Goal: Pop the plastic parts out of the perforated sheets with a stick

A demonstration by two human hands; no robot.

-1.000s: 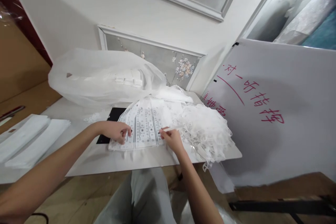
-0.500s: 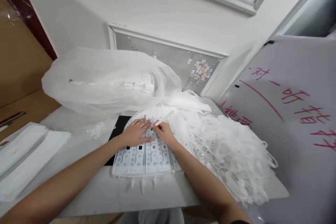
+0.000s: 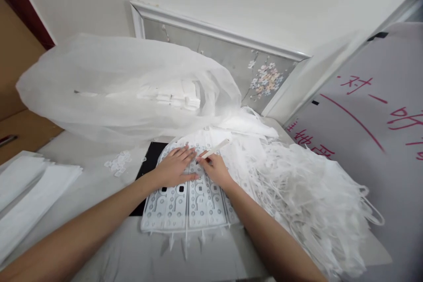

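Person's two hands at work on a desk [image 3: 109,251]. The sheet [image 3: 175,216], white and printed with rows of grey circles, lies near the middle of the desk's front edge; a few small black squares [image 3: 181,189] show on it, and thin white points project from its near side toward that edge. The left hand [image 3: 176,167] rests flat on the sheet, palm down, fingers extended and nearly together, thumb set wide. The right hand [image 3: 213,168], just beside it, pinches a white pen [image 3: 216,148] between thumb and fingers — the pen slants, its dark tip directed down at the sheet; whether tip and sheet touch cannot be told. A black plate [image 3: 152,156] shows from under the sheet's left side. Farther left lies a loose cluster of small clear pieces [image 3: 118,163]. At the desk's left end are folded white cloths [image 3: 36,207]. To the right, a tangled heap of white strips [image 3: 310,202] spreads toward the front right corner. Along the back edge lies a large translucent bag [image 3: 66,64] — white packets [image 3: 178,97] are visible through it. Beyond the right edge stands a whiteboard [image 3: 350,53] with red writing.
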